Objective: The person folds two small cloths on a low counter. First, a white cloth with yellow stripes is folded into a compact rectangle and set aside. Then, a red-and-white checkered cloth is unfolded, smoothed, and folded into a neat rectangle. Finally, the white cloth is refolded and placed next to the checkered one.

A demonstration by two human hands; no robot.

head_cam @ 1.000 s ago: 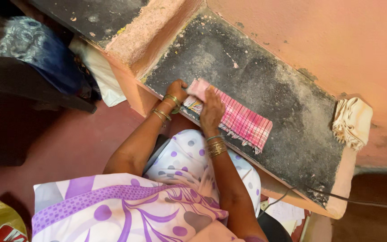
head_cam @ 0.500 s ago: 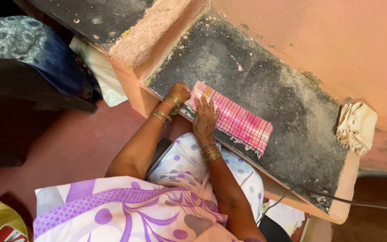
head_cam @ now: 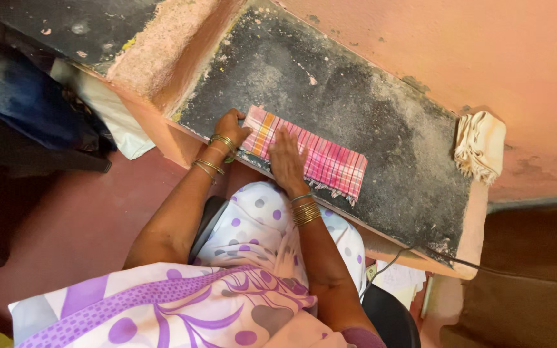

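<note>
Nearest the camera, a purple-patterned garment (head_cam: 182,303) and a white dotted cloth (head_cam: 272,225) cover the lap, and both forearms reach out from there, each with gold bangles (head_cam: 305,211) at the wrist.

The right hand (head_cam: 286,161) lies palm down with fingers spread flat on a folded pink checked cloth (head_cam: 320,161). It grips nothing; it only presses on the left half of the cloth. The left hand (head_cam: 230,125) sits just left of it, at the cloth's left end, fingers curled closed at that edge; whether they actually pinch the fabric cannot be told, since the knuckles hide the fingertips.

The cloth stretches from the left hand rightward under the right hand and past it, lying flat along the near edge of a dark stone ledge (head_cam: 356,109), its fringe just at the ledge's rim.

Beyond the hands the ledge is dusty and mottled. Far right of the grip, well apart from the pink cloth, a crumpled cream cloth (head_cam: 479,145) rests at the ledge's end against a pink wall (head_cam: 452,45). A black cable (head_cam: 485,267) crosses the ledge's near right corner. Left of the left hand, a pink plaster block (head_cam: 162,48) bounds the ledge, and a dark chair (head_cam: 27,135) with blue fabric stands over a red floor (head_cam: 66,225).
</note>
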